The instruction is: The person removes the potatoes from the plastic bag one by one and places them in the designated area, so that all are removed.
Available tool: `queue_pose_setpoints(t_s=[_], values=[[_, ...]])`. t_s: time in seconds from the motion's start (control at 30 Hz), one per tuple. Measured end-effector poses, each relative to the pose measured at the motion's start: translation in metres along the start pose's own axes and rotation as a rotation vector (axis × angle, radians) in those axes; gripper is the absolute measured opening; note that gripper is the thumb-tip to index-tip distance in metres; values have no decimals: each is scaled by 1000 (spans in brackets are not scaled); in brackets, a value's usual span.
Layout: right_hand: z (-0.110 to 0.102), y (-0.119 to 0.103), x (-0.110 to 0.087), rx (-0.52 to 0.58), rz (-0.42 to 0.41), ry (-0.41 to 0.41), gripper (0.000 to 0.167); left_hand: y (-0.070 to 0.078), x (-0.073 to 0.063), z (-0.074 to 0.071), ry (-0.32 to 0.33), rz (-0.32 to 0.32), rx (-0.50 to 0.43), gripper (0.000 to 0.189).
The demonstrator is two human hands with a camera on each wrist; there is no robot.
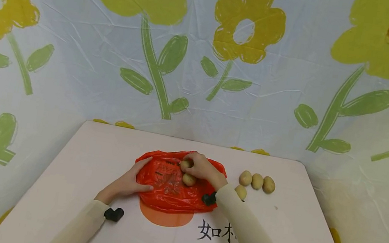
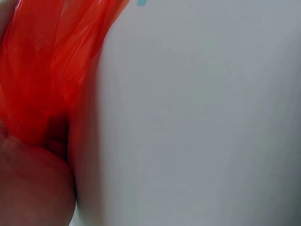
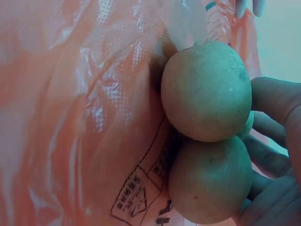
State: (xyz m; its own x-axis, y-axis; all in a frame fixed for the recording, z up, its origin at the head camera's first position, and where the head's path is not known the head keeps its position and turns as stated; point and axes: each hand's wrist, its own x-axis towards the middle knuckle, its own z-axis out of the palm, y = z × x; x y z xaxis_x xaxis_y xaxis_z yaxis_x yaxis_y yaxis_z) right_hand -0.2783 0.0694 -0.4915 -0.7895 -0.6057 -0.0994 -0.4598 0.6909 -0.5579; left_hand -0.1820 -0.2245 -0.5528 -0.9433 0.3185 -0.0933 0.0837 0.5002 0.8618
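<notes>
A red plastic bag [image 1: 164, 200] with dark print lies spread on the table. My left hand [image 1: 129, 179] rests at its left edge, thumb and fingers spread apart; in the left wrist view the red plastic lies against that hand, and part of its fingers is hidden. Over the bag, my right hand [image 1: 204, 167] holds a potato [image 1: 185, 166] between thumb and fingers. A second potato [image 1: 189, 180] is just in front of it on the bag. The right wrist view shows two potatoes close together, the thumb [image 3: 273, 96] touching the upper one [image 3: 207, 92]; part of another pale round surface shows behind them.
Right of the bag, three potatoes [image 1: 257, 181] lie in a row, with another potato [image 1: 240, 192] nearer, beside the right forearm. The pale table [image 1: 108, 151] carries black printed characters and an orange disc. A flower-patterned cloth [image 1: 274, 108] hangs behind and at both sides.
</notes>
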Motion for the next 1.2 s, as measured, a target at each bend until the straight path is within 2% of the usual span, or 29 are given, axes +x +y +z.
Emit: queue_pose_setpoints(t_s=[0.27,0.57,0.8,1.03,1.2], values=[[6,-8,2,7,-38,13,34,2,0,0,-2,-6,-11,107],[17,-28,4,-69,-42,-77,44,5,-2,-1,-3,-6,-21,107],[25,-33,8,-57,-104,-116,44,7,-2,-1,-1,-20,-22,106],[25,-35,6,-31,-80,-139,58,4,-2,0,-2,-5,-13,106],[25,-34,6,-47,-71,-133,57,4,-2,-1,-2,-2,-5,107]])
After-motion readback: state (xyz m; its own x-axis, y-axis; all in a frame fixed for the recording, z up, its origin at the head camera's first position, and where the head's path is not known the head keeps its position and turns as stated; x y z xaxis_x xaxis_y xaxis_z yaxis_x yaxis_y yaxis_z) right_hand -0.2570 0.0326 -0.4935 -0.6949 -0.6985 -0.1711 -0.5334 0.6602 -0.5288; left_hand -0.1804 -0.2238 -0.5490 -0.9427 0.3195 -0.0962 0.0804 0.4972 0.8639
